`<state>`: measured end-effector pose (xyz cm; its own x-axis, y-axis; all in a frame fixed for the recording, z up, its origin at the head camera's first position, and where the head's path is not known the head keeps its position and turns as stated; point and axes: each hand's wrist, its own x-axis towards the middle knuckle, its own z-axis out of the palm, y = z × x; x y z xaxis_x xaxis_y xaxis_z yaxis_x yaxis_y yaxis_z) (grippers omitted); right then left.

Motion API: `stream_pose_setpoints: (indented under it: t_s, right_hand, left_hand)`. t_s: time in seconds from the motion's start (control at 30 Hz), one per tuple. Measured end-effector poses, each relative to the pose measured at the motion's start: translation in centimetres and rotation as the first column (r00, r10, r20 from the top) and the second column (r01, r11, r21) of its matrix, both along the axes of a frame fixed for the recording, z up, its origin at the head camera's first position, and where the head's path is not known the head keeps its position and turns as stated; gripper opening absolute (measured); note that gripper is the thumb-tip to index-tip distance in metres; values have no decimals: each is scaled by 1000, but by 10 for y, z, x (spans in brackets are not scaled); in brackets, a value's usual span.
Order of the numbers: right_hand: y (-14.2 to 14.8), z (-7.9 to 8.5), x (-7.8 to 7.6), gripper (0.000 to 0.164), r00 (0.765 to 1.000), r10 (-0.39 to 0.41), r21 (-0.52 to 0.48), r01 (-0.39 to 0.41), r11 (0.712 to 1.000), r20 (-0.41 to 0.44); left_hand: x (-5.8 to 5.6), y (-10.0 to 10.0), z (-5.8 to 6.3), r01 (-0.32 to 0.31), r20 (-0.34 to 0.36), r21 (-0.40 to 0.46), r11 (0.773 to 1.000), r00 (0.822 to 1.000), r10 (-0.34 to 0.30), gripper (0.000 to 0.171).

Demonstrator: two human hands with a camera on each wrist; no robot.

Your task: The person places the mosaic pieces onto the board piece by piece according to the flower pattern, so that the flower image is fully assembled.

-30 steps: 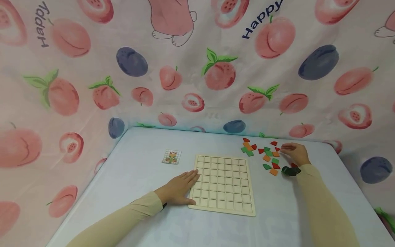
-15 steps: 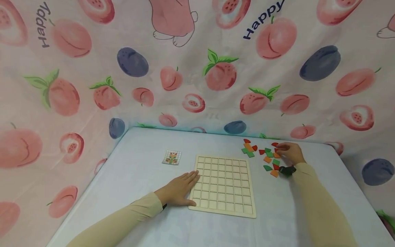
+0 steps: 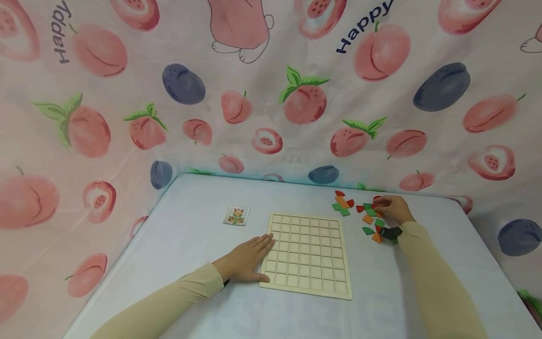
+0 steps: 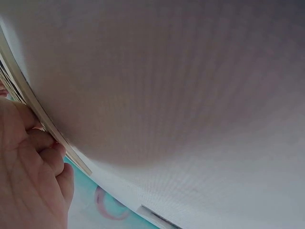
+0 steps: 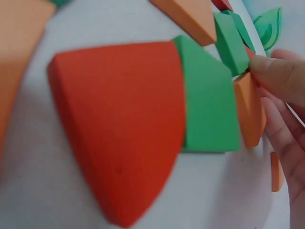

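Note:
My left hand (image 3: 244, 259) lies with extended fingers along the left edge of a pale wooden grid board (image 3: 310, 256). In the left wrist view, its fingertips touch the board's side (image 4: 40, 109). My right hand (image 3: 395, 209) is over the scattered pieces at the back right. Its thumb and fingers pinch a small red piece (image 5: 249, 52), mostly hidden in the right wrist view. Close beneath are an orange piece (image 5: 249, 109) and a green piece (image 5: 231, 43). A large red quarter-round piece (image 5: 119, 124) lies nearer that camera, against a green one (image 5: 209, 100).
A small card with a gridded flower picture (image 3: 236, 215) lies behind the left hand. More loose pieces, including an orange one (image 3: 342, 202), sit left of the right hand. A fruit-printed cloth (image 3: 271, 94) rises behind the white table (image 3: 190, 197).
My right hand has moved a little left over the pieces, and the small red piece at its fingertips has shifted left with it. My left hand has stayed on the board's edge.

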<state>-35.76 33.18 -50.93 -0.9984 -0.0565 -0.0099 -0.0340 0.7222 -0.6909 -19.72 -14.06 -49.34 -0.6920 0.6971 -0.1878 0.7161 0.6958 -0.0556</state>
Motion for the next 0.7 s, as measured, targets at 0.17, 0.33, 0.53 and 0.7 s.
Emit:
stream_pose_setpoints:
  t_s: [0.17,0.33,0.53,0.7]
  right_hand:
    - [0,4,1,35,994,44,-27,-41,999,101]
    - [1,10,3,39,986,99,0,-100,995,134]
    - [1,12,6,37,991,72,8,-73,997,109]
    - [-1,9,6,36,997,31,17,-32,999,74]
  left_hand:
    - [-1,0,-2,-4,0,-1,1000,1000,4,98]
    - [-1,0,-2,-3,2,3,1000,1000,3,97]
    - [-1,-1,-2,-13,6,-8,1000,1000,13,98]
    - [-1,-1,-3,-6,11,1,1000,1000,6,98]
